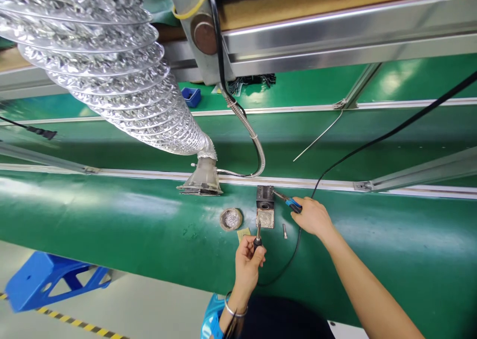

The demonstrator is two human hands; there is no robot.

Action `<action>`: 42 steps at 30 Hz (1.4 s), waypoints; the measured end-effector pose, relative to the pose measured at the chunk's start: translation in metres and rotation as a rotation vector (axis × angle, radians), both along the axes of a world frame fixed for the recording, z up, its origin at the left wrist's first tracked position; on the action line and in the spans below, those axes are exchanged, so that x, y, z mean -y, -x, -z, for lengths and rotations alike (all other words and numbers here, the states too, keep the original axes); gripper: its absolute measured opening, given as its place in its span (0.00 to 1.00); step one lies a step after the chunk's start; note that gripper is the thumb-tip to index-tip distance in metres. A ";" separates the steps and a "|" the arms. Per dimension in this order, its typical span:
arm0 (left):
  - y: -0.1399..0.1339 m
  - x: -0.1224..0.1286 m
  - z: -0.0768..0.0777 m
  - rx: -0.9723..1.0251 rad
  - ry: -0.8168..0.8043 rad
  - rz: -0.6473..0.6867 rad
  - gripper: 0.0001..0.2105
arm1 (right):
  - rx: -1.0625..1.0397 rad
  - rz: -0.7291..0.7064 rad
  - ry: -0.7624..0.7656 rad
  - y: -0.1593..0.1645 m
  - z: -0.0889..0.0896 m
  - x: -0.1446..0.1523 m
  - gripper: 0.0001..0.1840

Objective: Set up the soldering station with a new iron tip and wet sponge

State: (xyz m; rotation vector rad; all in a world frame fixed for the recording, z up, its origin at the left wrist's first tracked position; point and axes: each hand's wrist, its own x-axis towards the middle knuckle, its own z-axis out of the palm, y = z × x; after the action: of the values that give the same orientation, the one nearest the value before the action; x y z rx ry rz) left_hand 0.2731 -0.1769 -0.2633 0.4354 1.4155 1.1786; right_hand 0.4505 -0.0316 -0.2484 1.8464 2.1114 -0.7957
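My left hand (248, 264) is closed around the dark handle of a soldering iron (258, 234), whose metal barrel points away from me at a small tray with a greyish pad (265, 218). My right hand (314, 215) grips needle-nose pliers (292, 203) with blue and black handles. Their jaws reach the right side of a black block-shaped stand (265, 195) behind the pad; whether they pinch anything there is too small to tell. A small metal tip-like piece (284, 231) lies right of the pad. Near my left hand is a yellowish sponge piece (243, 233).
A round dish of silvery bits (231, 219) sits left of the stand. Behind it hangs a foil duct (149, 95) ending in a hood (203, 177). A black cable (357, 145) crosses the green bench (122, 219). A blue stool (48, 279) stands on the floor at left.
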 end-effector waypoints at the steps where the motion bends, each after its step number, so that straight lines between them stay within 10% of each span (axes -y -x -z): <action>1: 0.000 0.000 0.000 0.003 0.002 0.000 0.18 | 0.007 -0.001 0.007 0.001 0.001 -0.001 0.15; 17: 0.002 0.002 0.001 0.081 -0.116 0.062 0.17 | 0.108 -0.138 -0.130 0.009 0.001 0.000 0.19; 26: 0.002 0.005 0.003 0.039 -0.184 0.059 0.15 | -0.537 -0.212 -0.027 -0.019 -0.060 0.050 0.24; 42: 0.001 -0.002 0.002 -0.178 -0.168 -0.005 0.13 | -0.695 -0.064 0.002 -0.016 -0.050 0.049 0.25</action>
State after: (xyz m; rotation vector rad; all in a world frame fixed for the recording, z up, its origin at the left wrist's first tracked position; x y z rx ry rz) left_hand 0.2717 -0.1746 -0.2655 0.6686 1.4747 1.2940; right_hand 0.4662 -0.0803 -0.1982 1.6337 2.5194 -1.5996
